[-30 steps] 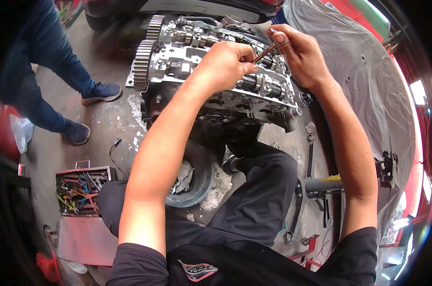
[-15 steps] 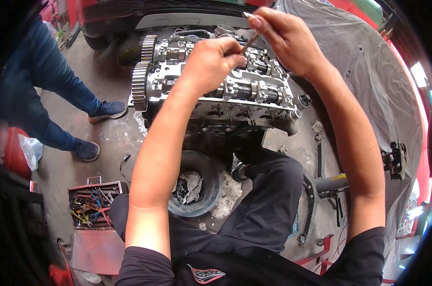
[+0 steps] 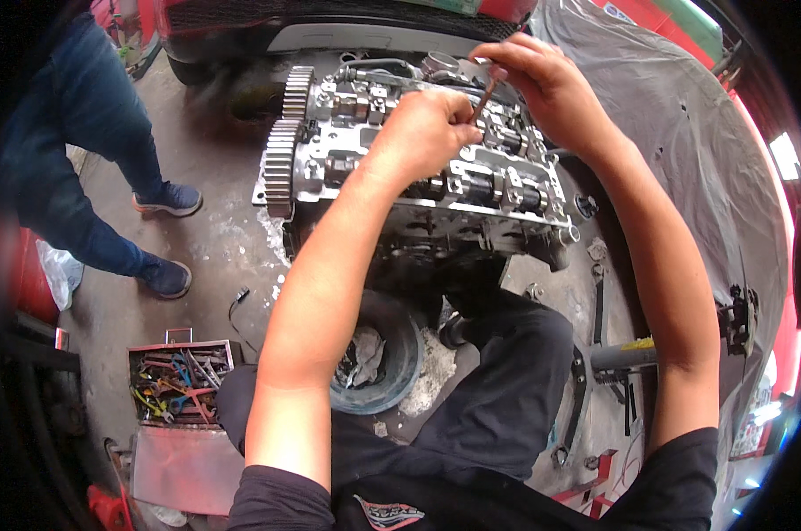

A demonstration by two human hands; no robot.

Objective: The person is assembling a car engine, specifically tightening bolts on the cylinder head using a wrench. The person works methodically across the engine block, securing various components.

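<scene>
An engine cylinder head (image 3: 365, 137) with exposed camshafts and two toothed gears (image 3: 282, 164) at its left end stands before me. Over its middle, my left hand (image 3: 425, 133) pinches the lower part of a thin brown rod (image 3: 482, 104), which leans up to the right. My right hand (image 3: 555, 93) is higher, its thumb and fingers closed by the rod's upper end. A small pale bit shows between those fingertips; what it is I cannot make out. The rod's lower tip is hidden by my left fingers.
An open toolbox (image 3: 181, 342) full of hand tools lies lower left. A dark tub (image 3: 391, 403) with crumpled waste sits below the engine. Another person's legs (image 3: 99, 221) stand at left. A grey sheet (image 3: 657, 115) drapes the right side, beside metal bars (image 3: 575, 403).
My right hand has come down toward the rod's upper end. The whole view has shifted, so the engine appears lower and farther right. The other person's far foot has moved left.
</scene>
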